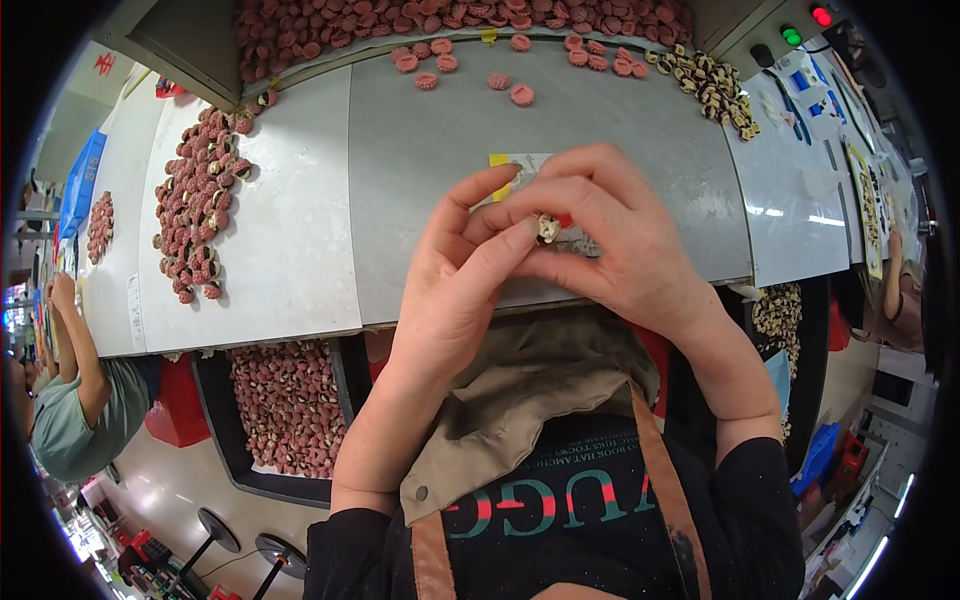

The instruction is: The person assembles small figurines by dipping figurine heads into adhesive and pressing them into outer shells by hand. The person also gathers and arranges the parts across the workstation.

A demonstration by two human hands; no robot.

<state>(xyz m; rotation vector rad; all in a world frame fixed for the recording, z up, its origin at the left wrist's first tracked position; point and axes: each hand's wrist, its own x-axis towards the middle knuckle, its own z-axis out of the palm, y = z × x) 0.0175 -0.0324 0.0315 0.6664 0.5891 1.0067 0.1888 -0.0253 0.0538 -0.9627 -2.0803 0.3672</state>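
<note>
Above the middle of the grey worktop, my left hand (455, 270) and my right hand (635, 245) meet at the fingertips. Between them they pinch a small cream-and-black piece (547, 229). My left thumb presses against its near side, while the right thumb and bent fingers close around it. A bit of red shows beside the piece between the right fingers; its shape is mostly hidden. Loose round pink scalloped pieces (498, 81) lie farther back on the worktop. At the back right is a heap of cream-and-black pieces (712, 90).
Pink pieces with dark-and-cream parts (195, 205) form a pile on the left. A large pink heap (450, 18) fills the back. Below the worktop are a black bin of assembled-looking pieces (285, 405) and a bin of cream pieces (778, 318). Another person (90, 400) works at far left.
</note>
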